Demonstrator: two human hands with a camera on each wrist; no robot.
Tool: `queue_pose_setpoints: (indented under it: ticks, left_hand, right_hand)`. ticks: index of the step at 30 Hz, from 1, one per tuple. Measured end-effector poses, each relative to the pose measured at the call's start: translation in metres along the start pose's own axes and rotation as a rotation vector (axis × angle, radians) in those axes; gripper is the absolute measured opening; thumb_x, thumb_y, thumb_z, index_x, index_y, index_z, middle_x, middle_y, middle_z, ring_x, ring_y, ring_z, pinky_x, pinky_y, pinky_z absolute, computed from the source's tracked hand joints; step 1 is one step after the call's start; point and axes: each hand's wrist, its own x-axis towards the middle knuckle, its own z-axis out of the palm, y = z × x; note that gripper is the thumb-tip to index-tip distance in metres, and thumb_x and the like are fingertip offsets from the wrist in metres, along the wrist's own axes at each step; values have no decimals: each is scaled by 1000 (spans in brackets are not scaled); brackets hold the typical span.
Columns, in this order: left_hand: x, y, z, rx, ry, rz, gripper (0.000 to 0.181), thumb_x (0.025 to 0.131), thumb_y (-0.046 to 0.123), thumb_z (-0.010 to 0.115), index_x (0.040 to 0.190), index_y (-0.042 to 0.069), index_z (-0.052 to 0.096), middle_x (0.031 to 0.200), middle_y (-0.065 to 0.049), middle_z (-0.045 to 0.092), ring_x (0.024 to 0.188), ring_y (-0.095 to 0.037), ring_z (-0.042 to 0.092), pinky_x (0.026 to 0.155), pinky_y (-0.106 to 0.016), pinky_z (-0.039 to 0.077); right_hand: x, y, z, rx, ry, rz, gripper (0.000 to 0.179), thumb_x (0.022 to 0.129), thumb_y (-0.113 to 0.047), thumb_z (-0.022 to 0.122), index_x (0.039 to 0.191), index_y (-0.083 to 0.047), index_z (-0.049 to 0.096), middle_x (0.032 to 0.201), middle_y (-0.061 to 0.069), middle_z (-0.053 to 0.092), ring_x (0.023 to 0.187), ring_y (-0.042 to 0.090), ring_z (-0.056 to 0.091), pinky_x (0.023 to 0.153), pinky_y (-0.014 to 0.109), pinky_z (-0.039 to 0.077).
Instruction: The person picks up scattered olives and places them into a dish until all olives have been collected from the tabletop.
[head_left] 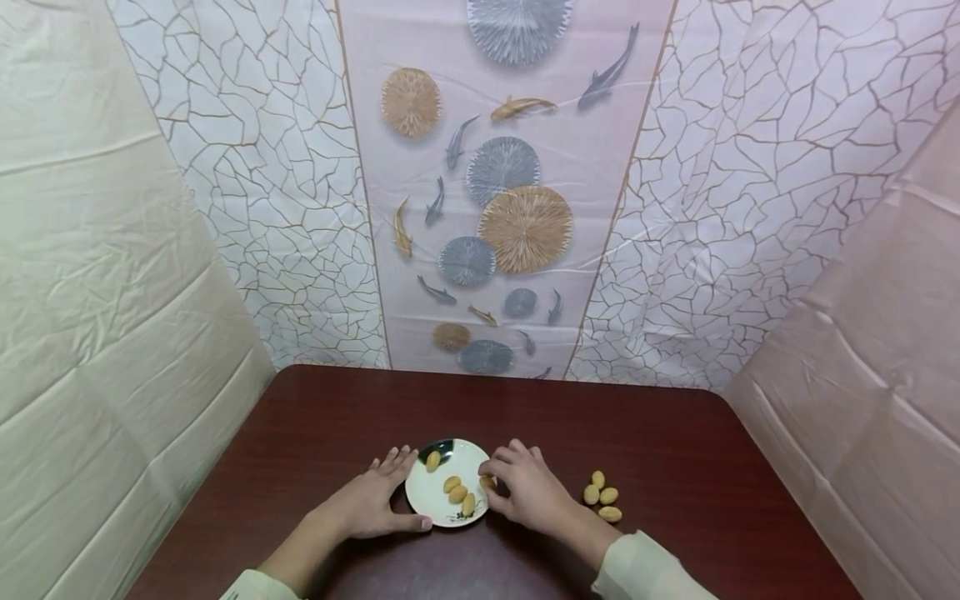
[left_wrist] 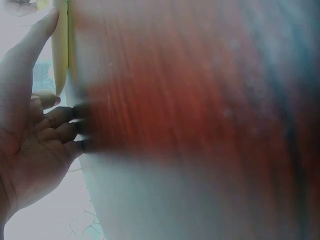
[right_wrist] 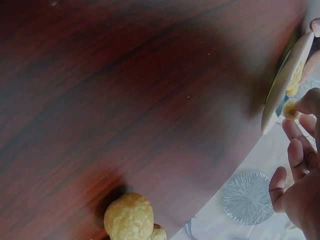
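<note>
A round white plate [head_left: 431, 500] with a dark green patch on its rim lies on the table, and several small yellow oval fruits [head_left: 457, 494] are on it. My left hand [head_left: 371, 502] is at the plate's left side, thumb and fingers spread with their tips at the rim. The left wrist view shows the left thumb [left_wrist: 35, 42] against the plate's edge. Over the plate's right rim, my right hand [head_left: 528, 490] pinches one yellow fruit [right_wrist: 290, 110] between thumb and fingertips. The other fingers of that hand are loosely bent.
Several more yellow fruits [head_left: 609, 496] lie in a loose group on the dark red wooden table [head_left: 637, 433], right of my right wrist. A patterned cloth [head_left: 480, 317] hangs behind the table's far edge, with plain cloth [head_left: 847, 375] at both sides.
</note>
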Motion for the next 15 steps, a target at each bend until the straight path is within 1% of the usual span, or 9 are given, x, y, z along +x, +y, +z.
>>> queue_pose_setpoints:
  ticks: [6,15]
  left_hand:
    - [0,0,0,-1,4,8,123,90,78,75,176,6,25,182,-23,26,171,-44,23,137,-65,27]
    - [0,0,0,-3,8,2,124,90,79,75,176,6,25,182,-23,25,171,-44,22,137,-65,27]
  right_hand:
    - [-2,1,0,-13,0,13,25,97,-23,84,122,-18,80,115,-3,74,97,11,51,81,35,39]
    - [-7,0,-3,-16,-4,7,27,96,-26,84,122,-17,80,115,-5,73,99,12,52,82,34,40]
